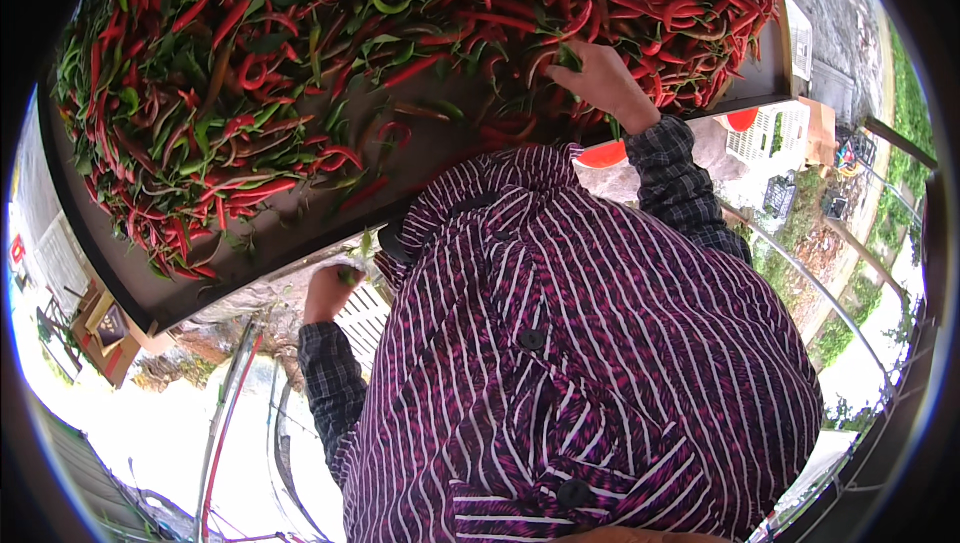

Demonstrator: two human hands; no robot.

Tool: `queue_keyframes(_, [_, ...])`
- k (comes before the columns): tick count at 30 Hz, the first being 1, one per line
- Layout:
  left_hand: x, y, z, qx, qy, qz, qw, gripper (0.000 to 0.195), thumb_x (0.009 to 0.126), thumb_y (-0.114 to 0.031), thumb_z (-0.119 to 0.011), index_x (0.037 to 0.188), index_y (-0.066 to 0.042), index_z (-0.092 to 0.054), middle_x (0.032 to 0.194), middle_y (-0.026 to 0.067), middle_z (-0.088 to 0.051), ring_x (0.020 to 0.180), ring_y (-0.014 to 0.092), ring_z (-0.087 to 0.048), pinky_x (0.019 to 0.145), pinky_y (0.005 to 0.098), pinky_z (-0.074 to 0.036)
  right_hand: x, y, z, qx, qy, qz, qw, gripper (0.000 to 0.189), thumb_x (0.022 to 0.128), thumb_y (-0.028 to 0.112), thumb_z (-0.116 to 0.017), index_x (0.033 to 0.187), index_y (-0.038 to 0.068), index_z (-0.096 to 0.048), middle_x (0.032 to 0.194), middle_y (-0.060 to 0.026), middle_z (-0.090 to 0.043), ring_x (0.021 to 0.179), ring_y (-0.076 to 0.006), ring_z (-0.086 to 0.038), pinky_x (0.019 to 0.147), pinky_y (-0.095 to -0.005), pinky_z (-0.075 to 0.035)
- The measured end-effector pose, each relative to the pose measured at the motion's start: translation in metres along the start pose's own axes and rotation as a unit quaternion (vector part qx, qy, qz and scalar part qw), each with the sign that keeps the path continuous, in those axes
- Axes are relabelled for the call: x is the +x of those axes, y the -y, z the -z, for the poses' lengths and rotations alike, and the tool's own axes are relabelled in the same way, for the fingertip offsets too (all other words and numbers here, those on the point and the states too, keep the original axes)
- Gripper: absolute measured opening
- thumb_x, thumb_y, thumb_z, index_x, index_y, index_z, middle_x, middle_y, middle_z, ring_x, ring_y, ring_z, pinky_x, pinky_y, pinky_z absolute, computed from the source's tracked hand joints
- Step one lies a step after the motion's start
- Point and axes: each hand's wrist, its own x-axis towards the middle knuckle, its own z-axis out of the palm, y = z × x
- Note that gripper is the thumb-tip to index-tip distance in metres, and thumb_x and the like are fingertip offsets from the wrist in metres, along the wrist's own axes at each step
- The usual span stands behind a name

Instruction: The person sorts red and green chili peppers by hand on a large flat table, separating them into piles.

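Observation:
A large heap of red and green chilli peppers (465, 10), mixed with leaves and stems, is spread over a dark-rimmed tray or table (247, 254) before me. My right hand (604, 81) reaches over the near edge into the right part of the heap. A green piece of plant (570, 59) shows between its thumb and fingers, beside red chillies. My left hand (330, 291) is off the near edge, lower and to the left, its fingers curled around bits of green leaf or stem (348, 275). Another green leaf (366, 244) is just above it.
Below the tray stand a pale slatted crate (365, 321) and a red container (602, 155). More crates (769, 131) and a cardboard box (819, 130) are at right. Open cardboard boxes (112, 329) lie at left. My striped garment (570, 363) fills the middle, close to the tray edge.

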Motion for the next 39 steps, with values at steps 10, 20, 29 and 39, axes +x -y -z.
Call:
queue_keyframes(10, [0.016,-0.11,0.023,-0.072,-0.282,-0.119,0.949,0.027,0.084,-0.029,-0.065,0.086,-0.003,-0.062,0.079,0.0203,-0.061,0.076,0.042,-0.057,0.063,0.0458,-0.044,0.045,0.039,-0.114,-0.091,0.172,0.114,0.974,0.028,0.074,0.02,-0.062,0.094,0.001,-0.063,0.085,-0.018,-0.064,0.086,-0.0357,-0.062,0.075,-0.0461,-0.049])
queue_keyframes(20, [0.112,-0.191,0.064,-0.601,0.068,-0.205,0.769,0.023,0.092,-0.019,-0.056,0.11,-0.003,-0.058,0.099,0.0078,-0.065,0.087,0.024,-0.064,0.073,0.0362,-0.052,0.023,0.033,-0.126,-0.065,0.122,0.11,0.984,0.03,0.072,0.01,-0.062,0.101,0.0,-0.06,0.082,-0.0179,-0.064,0.074,-0.0319,-0.065,0.064,-0.0417,-0.052])
queue_keyframes(29, [0.154,-0.217,0.038,-0.763,0.381,-0.193,0.485,0.039,0.1,-0.032,-0.036,0.124,-0.004,-0.049,0.127,0.0133,-0.052,0.117,0.032,-0.049,0.101,0.0501,-0.038,0.002,0.033,-0.06,0.475,0.08,-0.117,0.869,0.032,0.079,0.01,-0.066,0.108,-0.001,-0.057,0.093,-0.0018,-0.062,0.079,-0.0088,-0.058,0.071,-0.0239,-0.049])
queue_keyframes(39, [0.097,-0.271,0.021,-0.729,0.225,-0.067,0.643,0.04,0.101,-0.034,-0.035,0.123,-0.004,-0.05,0.116,0.0109,-0.058,0.101,0.025,-0.058,0.087,0.0396,-0.05,-0.021,0.072,-0.084,0.198,-0.046,-0.013,0.979,0.044,0.069,0.02,-0.072,0.105,0.001,-0.054,0.086,-0.0196,-0.064,0.083,-0.0318,-0.065,0.07,-0.0383,-0.05])
